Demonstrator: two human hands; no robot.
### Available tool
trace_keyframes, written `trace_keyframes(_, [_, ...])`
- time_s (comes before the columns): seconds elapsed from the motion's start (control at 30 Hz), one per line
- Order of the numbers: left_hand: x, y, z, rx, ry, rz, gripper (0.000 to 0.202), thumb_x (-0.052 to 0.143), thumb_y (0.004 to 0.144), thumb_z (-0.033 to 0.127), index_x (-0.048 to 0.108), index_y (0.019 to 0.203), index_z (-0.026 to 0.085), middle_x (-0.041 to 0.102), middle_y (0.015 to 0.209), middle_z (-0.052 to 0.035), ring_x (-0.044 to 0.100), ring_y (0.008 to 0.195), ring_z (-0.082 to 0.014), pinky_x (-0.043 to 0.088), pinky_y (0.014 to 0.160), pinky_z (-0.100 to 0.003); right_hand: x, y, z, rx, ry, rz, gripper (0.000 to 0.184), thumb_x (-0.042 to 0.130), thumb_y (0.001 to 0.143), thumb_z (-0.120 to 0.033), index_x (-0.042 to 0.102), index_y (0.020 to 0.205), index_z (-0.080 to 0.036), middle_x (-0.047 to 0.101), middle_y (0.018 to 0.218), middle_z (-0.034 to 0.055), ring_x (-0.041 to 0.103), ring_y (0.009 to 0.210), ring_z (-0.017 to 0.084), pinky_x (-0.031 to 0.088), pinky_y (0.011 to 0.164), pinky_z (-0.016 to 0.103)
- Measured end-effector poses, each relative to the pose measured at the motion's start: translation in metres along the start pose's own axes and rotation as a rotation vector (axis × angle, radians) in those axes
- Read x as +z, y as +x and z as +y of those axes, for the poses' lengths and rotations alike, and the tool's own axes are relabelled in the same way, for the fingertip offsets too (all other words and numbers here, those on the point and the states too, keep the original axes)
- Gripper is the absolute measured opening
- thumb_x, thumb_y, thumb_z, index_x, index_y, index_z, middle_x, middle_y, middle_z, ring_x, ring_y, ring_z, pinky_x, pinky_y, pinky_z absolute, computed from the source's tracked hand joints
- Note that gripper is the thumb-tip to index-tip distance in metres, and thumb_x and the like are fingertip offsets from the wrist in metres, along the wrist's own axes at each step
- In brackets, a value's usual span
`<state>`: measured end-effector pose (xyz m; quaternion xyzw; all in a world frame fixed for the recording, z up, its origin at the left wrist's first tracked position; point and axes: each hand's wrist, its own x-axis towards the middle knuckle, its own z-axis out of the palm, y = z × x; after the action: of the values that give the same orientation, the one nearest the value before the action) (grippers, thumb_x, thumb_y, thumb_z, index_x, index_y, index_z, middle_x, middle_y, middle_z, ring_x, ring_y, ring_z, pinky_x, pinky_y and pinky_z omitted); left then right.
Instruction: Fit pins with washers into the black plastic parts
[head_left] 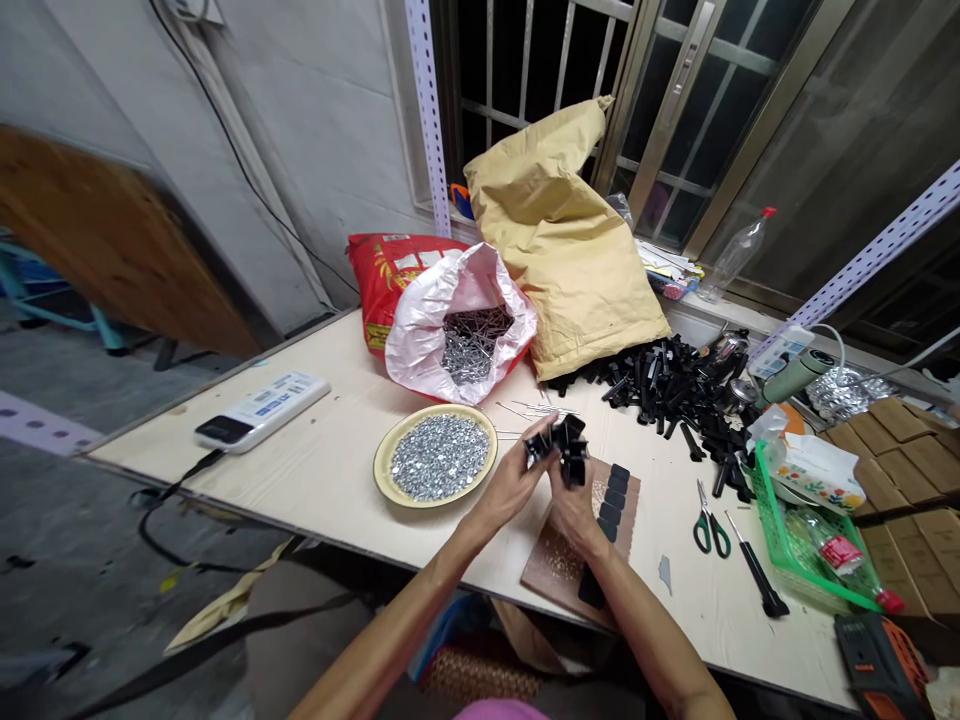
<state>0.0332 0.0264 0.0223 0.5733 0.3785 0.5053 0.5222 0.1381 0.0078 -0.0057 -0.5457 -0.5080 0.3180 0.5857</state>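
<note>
Both hands are close together above the table, each closed around black plastic pieces. My left hand (pixel 513 484) grips some on the left side of the bunch. My right hand (pixel 574 510) holds more of these black plastic pieces (pixel 573 450), which stick up above its fingers. Beneath the hands lies a brown board (pixel 551 552) with a row of flat black pads (pixel 613 498) along its right part. To the left stands a round dish (pixel 382 484) full of small silvery metal pieces (pixel 439 456). A few long thin metal pins (pixel 536 408) lie just beyond the hands.
Behind the dish, an open sack (pixel 412 335) holds many metal pins. A large paper bag (pixel 577 270) stands by a heap of black plastic pieces (pixel 660 380). Scissors (pixel 711 530), a screwdriver (pixel 757 575) and a green basket (pixel 780 545) are at right; a white power bank (pixel 262 412) at left.
</note>
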Motion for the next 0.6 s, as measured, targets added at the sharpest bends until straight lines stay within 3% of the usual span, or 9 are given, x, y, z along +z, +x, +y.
trace_keyframes(0.1, [0.001,0.003,0.003,-0.003,0.02,0.059,0.032,0.064,0.072,0.046,0.068,0.09,0.02,0.071,0.091,-0.007,0.058,0.111,-0.026,0.038,0.102,-0.037,0.001,0.0,-0.008,0.07,0.022,0.077,0.039,0.057,0.077,-0.049,0.062,0.101,-0.019,0.068,0.094,0.0077,0.062,0.086,0.02,0.05,0.08,0.034])
trace_keyframes(0.17, [0.0,0.005,0.001,0.02,0.048,0.177,0.031,0.058,0.075,0.048,0.067,0.086,0.02,0.071,0.086,-0.0063,0.062,0.102,-0.0238,0.044,0.094,-0.035,0.0,0.001,-0.014,0.105,0.076,0.115,0.037,0.059,0.077,-0.048,0.064,0.098,-0.017,0.07,0.093,0.0078,0.063,0.086,0.02,0.05,0.081,0.034])
trace_keyframes(0.3, [-0.001,0.001,-0.007,0.012,0.155,0.436,0.038,0.054,0.075,0.056,0.06,0.064,0.019,0.064,0.062,-0.0032,0.061,0.064,-0.0185,0.048,0.062,-0.029,0.0,0.004,-0.013,0.189,0.204,0.201,0.033,0.065,0.071,-0.043,0.065,0.088,-0.015,0.072,0.081,0.0054,0.065,0.078,0.02,0.051,0.077,0.034])
trace_keyframes(0.47, [0.001,-0.014,-0.011,0.094,0.112,0.377,0.046,0.06,0.071,0.056,0.044,0.046,0.021,0.043,0.042,0.0051,0.039,0.041,-0.0086,0.036,0.046,-0.023,0.004,-0.003,0.004,0.31,0.264,0.223,0.028,0.069,0.065,-0.037,0.064,0.083,-0.016,0.072,0.079,0.0027,0.066,0.076,0.019,0.052,0.072,0.031])
trace_keyframes(0.6, [0.0,-0.014,-0.013,-0.013,-0.027,0.414,0.046,0.059,0.072,0.055,0.041,0.047,0.021,0.034,0.041,0.0075,0.03,0.039,-0.007,0.03,0.041,-0.023,0.006,-0.011,0.012,0.346,0.237,0.234,0.028,0.068,0.065,-0.036,0.065,0.084,-0.016,0.072,0.082,0.0037,0.066,0.077,0.019,0.051,0.071,0.03])
